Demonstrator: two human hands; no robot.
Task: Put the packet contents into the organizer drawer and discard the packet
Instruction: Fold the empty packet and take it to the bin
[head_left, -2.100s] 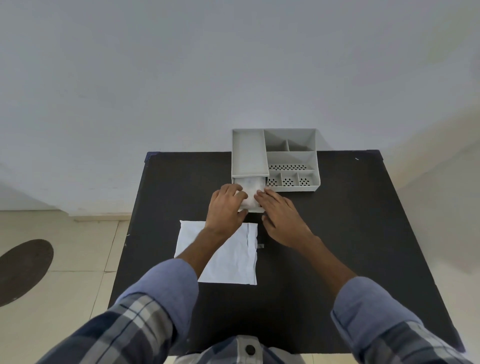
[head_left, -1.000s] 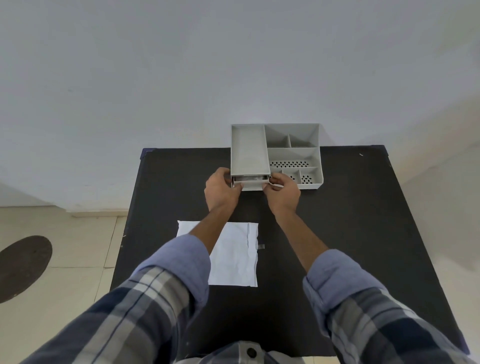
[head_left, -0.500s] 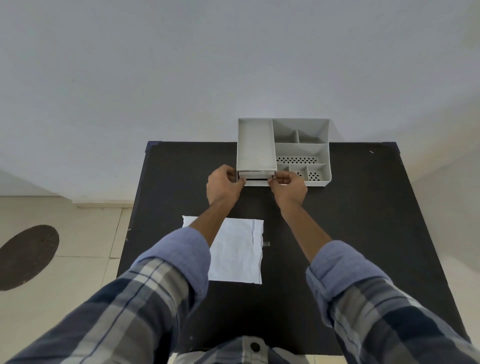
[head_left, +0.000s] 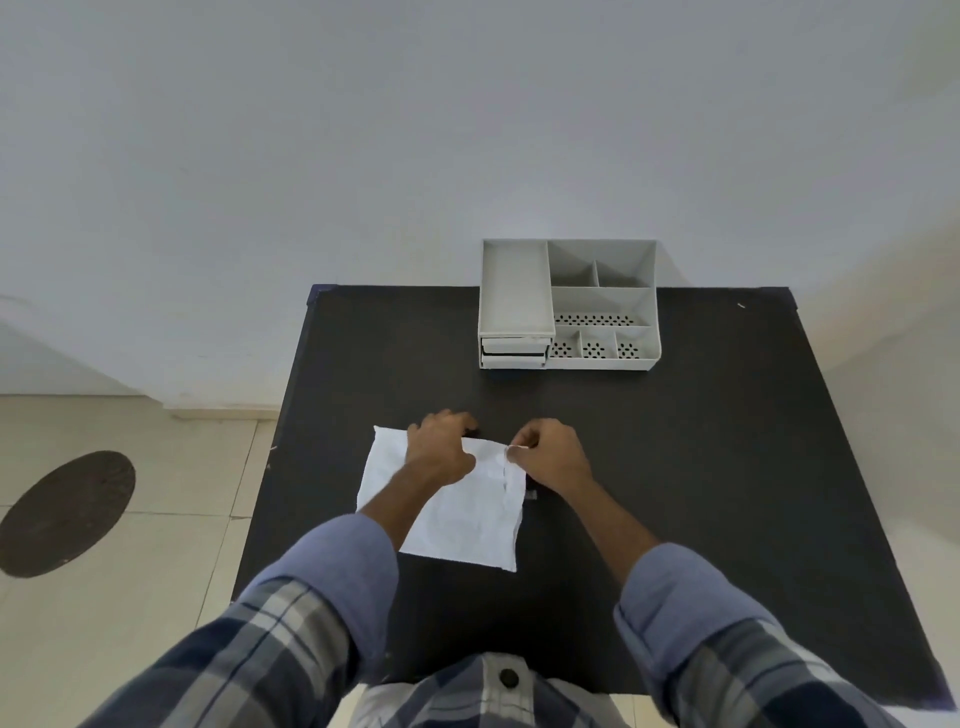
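A flat white packet (head_left: 457, 514) lies on the black table (head_left: 675, 467) in front of me. My left hand (head_left: 439, 447) rests on its far left part, fingers curled over the far edge. My right hand (head_left: 548, 454) pinches the packet's far right corner between thumb and forefinger. The grey organizer (head_left: 569, 304) stands at the table's far edge, apart from both hands. Its drawers (head_left: 514, 351) at the lower left front are pushed in. What the drawers hold is hidden.
The organizer's top has an open tray and several small compartments, some with perforated floors. A small dark scrap (head_left: 531, 493) lies just right of the packet. A white wall rises behind the table. Left of the table is tiled floor with a dark round patch (head_left: 65, 512).
The drawer was pushed shut with both hands. Both hands then drew back from the organizer to the packet, where the right hand pinched its corner.
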